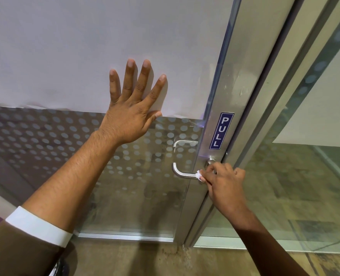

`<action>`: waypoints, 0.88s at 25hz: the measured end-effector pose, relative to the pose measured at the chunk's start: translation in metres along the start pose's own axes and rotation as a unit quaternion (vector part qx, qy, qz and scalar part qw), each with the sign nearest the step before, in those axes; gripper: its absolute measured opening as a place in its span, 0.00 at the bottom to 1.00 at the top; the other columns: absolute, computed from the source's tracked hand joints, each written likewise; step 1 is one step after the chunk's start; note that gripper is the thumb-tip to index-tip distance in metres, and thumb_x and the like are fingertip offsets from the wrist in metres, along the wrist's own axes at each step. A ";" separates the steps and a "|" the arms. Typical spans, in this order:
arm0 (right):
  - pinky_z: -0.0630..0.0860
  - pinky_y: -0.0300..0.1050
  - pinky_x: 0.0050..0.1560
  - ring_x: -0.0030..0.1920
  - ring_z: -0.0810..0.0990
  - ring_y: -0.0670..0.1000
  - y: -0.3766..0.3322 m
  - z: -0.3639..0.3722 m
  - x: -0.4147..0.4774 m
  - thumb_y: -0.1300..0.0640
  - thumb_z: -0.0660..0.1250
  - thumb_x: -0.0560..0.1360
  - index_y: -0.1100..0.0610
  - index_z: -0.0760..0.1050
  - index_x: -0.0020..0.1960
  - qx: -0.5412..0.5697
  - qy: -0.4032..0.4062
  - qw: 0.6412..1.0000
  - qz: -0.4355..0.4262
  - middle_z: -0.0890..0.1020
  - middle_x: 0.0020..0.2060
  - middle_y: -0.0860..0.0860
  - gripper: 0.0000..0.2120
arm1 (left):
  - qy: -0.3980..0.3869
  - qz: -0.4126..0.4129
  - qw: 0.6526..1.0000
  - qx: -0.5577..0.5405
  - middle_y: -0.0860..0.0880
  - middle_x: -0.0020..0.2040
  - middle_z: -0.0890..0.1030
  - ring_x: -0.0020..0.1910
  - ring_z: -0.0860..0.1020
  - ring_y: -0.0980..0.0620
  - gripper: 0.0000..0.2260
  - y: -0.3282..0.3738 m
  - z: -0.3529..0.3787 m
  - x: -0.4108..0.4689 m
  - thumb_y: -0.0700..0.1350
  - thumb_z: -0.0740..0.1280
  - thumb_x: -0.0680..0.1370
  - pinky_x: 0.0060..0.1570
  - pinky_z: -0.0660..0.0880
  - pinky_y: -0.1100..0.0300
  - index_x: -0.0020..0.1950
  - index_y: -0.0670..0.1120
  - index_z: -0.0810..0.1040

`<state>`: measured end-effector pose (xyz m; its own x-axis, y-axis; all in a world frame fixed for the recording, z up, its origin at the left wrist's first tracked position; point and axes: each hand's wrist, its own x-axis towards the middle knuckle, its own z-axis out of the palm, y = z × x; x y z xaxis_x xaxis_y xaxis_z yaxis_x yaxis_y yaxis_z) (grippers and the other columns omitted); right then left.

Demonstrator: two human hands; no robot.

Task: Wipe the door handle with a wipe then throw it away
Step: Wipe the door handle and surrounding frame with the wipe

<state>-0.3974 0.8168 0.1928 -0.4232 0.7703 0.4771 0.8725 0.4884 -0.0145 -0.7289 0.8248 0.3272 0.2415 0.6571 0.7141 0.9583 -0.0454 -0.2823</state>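
Observation:
A brushed steel lever door handle [182,173] sticks out from the metal stile of a glass door [137,186]. My right hand [224,186] is closed around the handle's inner end, near its round base, pinching a small white wipe [199,175] against the bar. Only a crumpled bit of the wipe shows past my fingers. My left hand [132,107] lies flat on the door's frosted upper panel, fingers spread, holding nothing.
A blue PULL sticker [221,130] sits on the stile above the handle. The metal door frame [264,96] and a fixed glass panel [304,176] stand to the right. A second handle [182,144] shows through the dotted glass. Brown floor lies below.

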 end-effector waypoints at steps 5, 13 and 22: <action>0.50 0.47 0.46 0.46 0.72 0.48 -0.036 0.006 0.005 0.45 0.74 0.74 0.40 0.82 0.55 0.038 -0.006 0.999 -0.009 0.74 0.44 0.41 0.10 | -0.011 -0.004 1.000 -0.002 0.33 0.87 0.42 0.81 0.29 0.36 0.37 0.001 -0.003 0.001 0.67 0.51 0.89 0.75 0.24 0.35 0.91 0.51 0.43; 0.56 0.48 0.45 0.44 0.73 0.51 0.028 0.003 0.008 0.54 0.76 0.73 0.39 0.82 0.52 0.004 -0.028 1.000 0.009 0.74 0.43 0.45 0.12 | -0.008 -0.002 1.000 0.003 0.32 0.88 0.43 0.83 0.33 0.32 0.37 0.002 -0.005 0.001 0.67 0.51 0.89 0.74 0.22 0.37 0.91 0.51 0.42; 0.73 0.45 0.40 0.38 0.75 0.53 0.022 0.007 0.012 0.57 0.72 0.76 0.46 0.84 0.55 0.112 -0.066 0.991 0.028 0.68 0.40 0.45 0.10 | -0.013 -0.002 1.000 -0.003 0.32 0.87 0.43 0.81 0.32 0.34 0.37 0.001 -0.005 0.001 0.68 0.50 0.89 0.74 0.20 0.39 0.91 0.51 0.41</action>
<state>-0.3852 0.8399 0.1920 -0.4177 0.8381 0.3510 0.8251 0.5116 -0.2396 -0.7267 0.8219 0.3307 0.2330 0.6769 0.6982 0.9603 -0.0469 -0.2751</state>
